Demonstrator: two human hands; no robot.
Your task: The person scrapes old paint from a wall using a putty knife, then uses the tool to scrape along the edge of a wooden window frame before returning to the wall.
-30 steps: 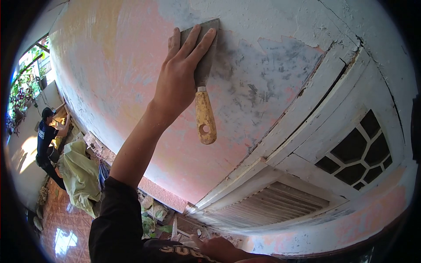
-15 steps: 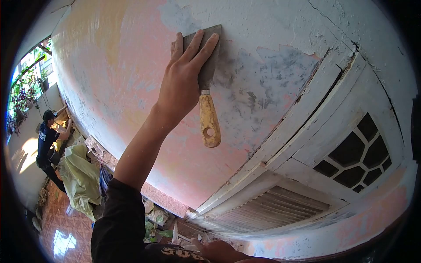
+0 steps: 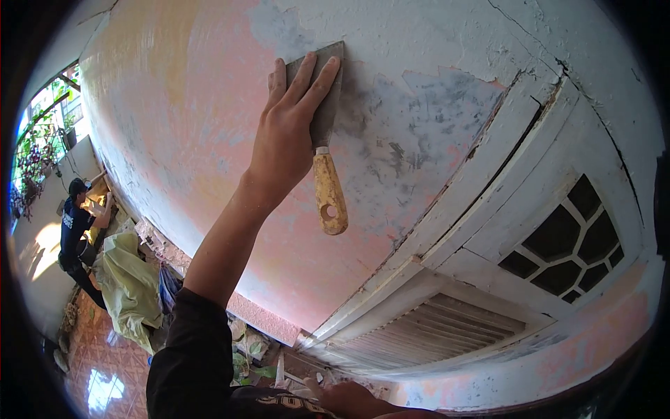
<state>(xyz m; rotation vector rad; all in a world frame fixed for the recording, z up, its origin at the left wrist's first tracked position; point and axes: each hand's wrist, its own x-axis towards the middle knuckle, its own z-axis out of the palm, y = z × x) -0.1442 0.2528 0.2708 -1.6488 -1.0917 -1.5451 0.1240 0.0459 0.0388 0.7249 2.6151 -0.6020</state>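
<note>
My left hand is raised against the wall, its fingers spread over the blade of a putty knife. The wide metal blade lies close to the wall surface, and the worn yellow handle, with a hole near its end, hangs free below. My thumb is hidden behind the blade. Around the knife, the wall shows patches of pink, white, grey and yellowish paint. Low at the bottom edge is my right hand, partly cut off, with its fingers looking curled; what they hold, if anything, I cannot make out.
To the right are a cracked white frame, a louvred vent and a grille with dark openings. At far left another person works at the wall. A pale green cloth covers things above the tiled floor. Rubble and leaves lie below.
My left hand and the putty knife have shifted slightly left along the wall. My right hand stays low at the bottom edge.
</note>
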